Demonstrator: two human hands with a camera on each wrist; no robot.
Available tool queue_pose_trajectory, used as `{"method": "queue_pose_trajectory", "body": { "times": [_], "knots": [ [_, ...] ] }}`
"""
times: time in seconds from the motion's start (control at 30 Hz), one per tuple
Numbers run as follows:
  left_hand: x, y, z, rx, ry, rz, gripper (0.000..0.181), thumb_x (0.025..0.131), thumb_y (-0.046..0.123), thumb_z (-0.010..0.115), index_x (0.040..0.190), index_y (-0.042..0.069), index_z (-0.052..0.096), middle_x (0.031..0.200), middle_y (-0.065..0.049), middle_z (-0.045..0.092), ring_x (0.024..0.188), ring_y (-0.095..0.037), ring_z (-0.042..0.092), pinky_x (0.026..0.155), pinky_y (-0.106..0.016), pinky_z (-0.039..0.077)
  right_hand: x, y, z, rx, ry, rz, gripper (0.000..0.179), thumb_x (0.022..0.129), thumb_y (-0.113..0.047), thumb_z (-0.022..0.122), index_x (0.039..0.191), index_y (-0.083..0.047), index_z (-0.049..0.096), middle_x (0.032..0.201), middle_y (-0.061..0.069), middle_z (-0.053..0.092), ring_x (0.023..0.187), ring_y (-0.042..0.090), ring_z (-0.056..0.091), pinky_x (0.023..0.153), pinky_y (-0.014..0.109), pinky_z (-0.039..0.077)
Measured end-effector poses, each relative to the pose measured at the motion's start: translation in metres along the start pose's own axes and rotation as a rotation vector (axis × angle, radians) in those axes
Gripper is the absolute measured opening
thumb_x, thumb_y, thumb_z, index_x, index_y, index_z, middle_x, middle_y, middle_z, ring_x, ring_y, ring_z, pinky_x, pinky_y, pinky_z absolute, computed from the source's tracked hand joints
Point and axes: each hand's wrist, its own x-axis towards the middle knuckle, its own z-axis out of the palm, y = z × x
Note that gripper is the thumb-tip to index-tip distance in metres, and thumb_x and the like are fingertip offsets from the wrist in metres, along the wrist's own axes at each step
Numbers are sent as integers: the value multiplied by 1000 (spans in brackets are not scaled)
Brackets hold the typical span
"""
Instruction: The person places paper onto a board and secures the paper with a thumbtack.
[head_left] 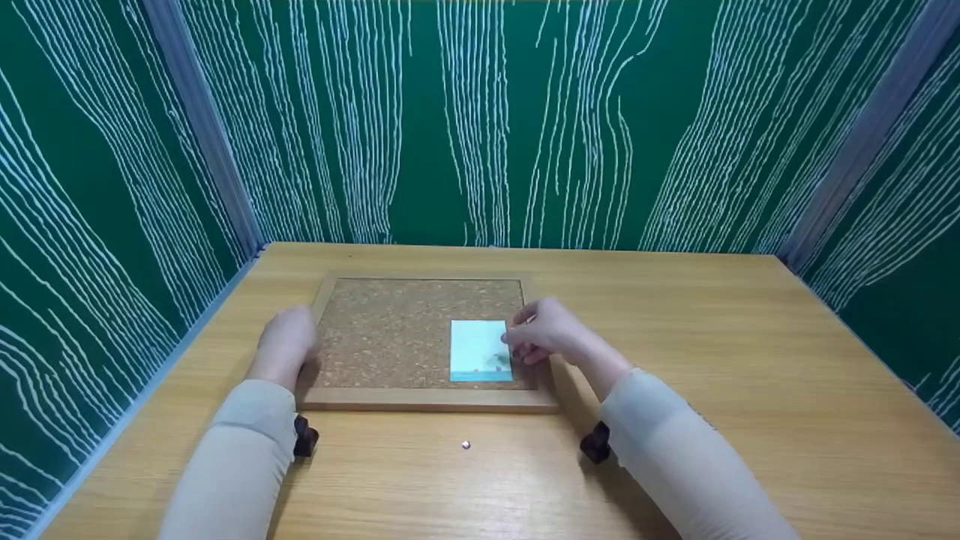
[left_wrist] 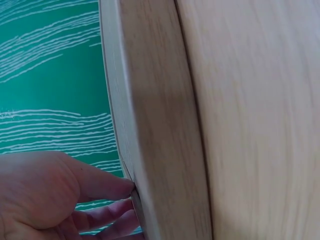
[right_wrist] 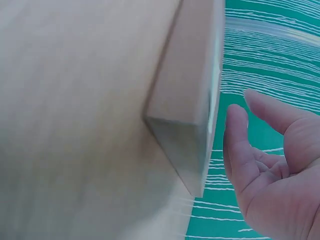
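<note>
A cork board [head_left: 390, 330] in a light wooden frame lies flat on the table. On its right part is a pale blue-white card [head_left: 480, 346] with a darker strip and small marks at the bottom. My left hand [head_left: 289, 337] holds the board's left side; in the left wrist view the thumb [left_wrist: 117, 186] meets the edge of the frame [left_wrist: 165, 120]. My right hand [head_left: 547, 330] hovers by the card's right edge. The right wrist view shows its thumb and index finger apart, with nothing visible between them.
A tiny shiny object [head_left: 466, 445] lies on the wooden table [head_left: 675, 315] in front of the board; its kind is too small to tell. Green walls [head_left: 420, 120] with white lines stand behind and at both sides.
</note>
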Motion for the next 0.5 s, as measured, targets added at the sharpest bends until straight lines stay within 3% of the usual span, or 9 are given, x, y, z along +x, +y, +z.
{"method": "queue_pose_trajectory", "body": {
  "times": [0.23,0.4,0.5],
  "knots": [
    [0,1,0,-19,-26,-20,14,84,-12,62,97,-10,68,91,-22,65,76,-32,59,70,-45,54,-2,-10,-16,22,23,-25,53,88,-17,79,132,2,56,102,17,63,73,23,66,70,37,59],
    [1,1,-1,-35,-61,-34,15,86,-12,62,99,-9,67,89,-20,65,78,-32,59,71,-44,54,-4,-11,-22,-3,30,-153,40,97,-23,71,129,-2,59,110,16,63,95,36,65,84,49,56],
    [2,1,-2,-43,-72,-39,15,86,-12,62,100,-9,68,89,-19,64,78,-32,59,70,-43,54,-4,-10,-25,-47,31,-245,34,98,-24,68,126,-5,62,112,13,65,105,36,61,89,51,54]
  ]
}}
